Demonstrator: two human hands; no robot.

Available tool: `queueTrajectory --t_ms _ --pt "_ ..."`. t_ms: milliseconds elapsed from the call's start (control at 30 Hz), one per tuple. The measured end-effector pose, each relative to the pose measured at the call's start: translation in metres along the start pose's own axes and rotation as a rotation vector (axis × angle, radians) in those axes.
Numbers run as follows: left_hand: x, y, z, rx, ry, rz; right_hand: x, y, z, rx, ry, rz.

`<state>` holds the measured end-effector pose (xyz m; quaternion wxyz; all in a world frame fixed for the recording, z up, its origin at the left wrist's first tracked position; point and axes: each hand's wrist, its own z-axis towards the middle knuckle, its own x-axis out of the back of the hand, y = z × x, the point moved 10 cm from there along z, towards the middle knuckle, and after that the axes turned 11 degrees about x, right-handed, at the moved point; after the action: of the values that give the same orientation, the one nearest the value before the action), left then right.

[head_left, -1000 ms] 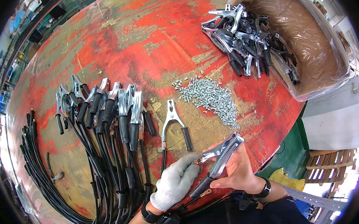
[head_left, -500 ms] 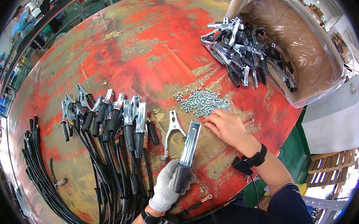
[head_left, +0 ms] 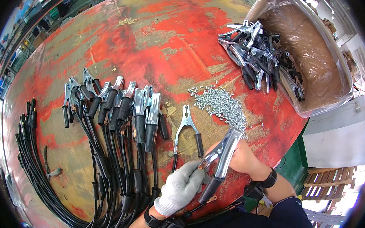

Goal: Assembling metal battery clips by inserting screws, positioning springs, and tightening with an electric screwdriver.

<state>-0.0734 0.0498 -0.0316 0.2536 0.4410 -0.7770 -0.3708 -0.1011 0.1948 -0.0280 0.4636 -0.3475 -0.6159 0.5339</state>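
My left hand [head_left: 181,189], in a white knitted glove, grips a metal ground clamp [head_left: 228,153] with black handle sleeves, tilted up to the right. A bit of copper shows at the gloved fingertips. My bare right hand [head_left: 245,162] is curled against the far side of this clamp; most of its fingers are hidden, and what they pinch cannot be made out. Just beyond the hands lies a heap of small silver screws [head_left: 221,105]. Another ground clamp [head_left: 186,122] lies on the table left of the heap, a black cable at one leg.
To the left, several clamps [head_left: 115,101] lie on a bundle of black cables [head_left: 71,217] that curves along the table [head_left: 145,53]. At the far right a plastic-lined carton [head_left: 313,64] lies on its side, loose clamps [head_left: 254,51] spilling out. A copper-ended cable [head_left: 204,202] lies near my body.
My right hand has moved from the screw heap back to the held clamp. The left hand has turned and tilted that clamp rightward. The whole view has shifted slightly.
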Motion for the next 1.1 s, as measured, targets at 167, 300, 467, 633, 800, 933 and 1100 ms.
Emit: queueTrajectory --t_ms 167,300,467,633,800,933,1100 --pt "-0.001 0.004 -0.004 -0.092 0.023 0.071 -0.015 0.014 -0.011 -0.119 0.087 0.329" --pt "-0.004 0.004 -0.004 -0.079 -0.009 0.058 -0.023 0.024 -0.018 -0.162 0.054 0.475" --pt "-0.007 0.006 -0.004 -0.064 -0.037 0.083 -0.031 0.037 -0.022 -0.221 -0.001 0.555" --pt "-0.007 0.002 -0.001 -0.061 -0.011 0.053 -0.033 0.035 -0.024 -0.214 -0.011 0.556" --pt "-0.005 0.014 -0.006 -0.149 0.082 0.072 -0.023 0.042 -0.044 -0.367 0.173 0.735" --pt "-0.011 0.028 -0.007 -0.266 0.175 0.566 -0.032 0.036 -0.061 -0.411 0.016 0.584" --pt "-0.012 -0.038 0.002 0.088 0.010 -0.269 0.080 -0.011 -0.056 -0.023 0.299 -0.650"
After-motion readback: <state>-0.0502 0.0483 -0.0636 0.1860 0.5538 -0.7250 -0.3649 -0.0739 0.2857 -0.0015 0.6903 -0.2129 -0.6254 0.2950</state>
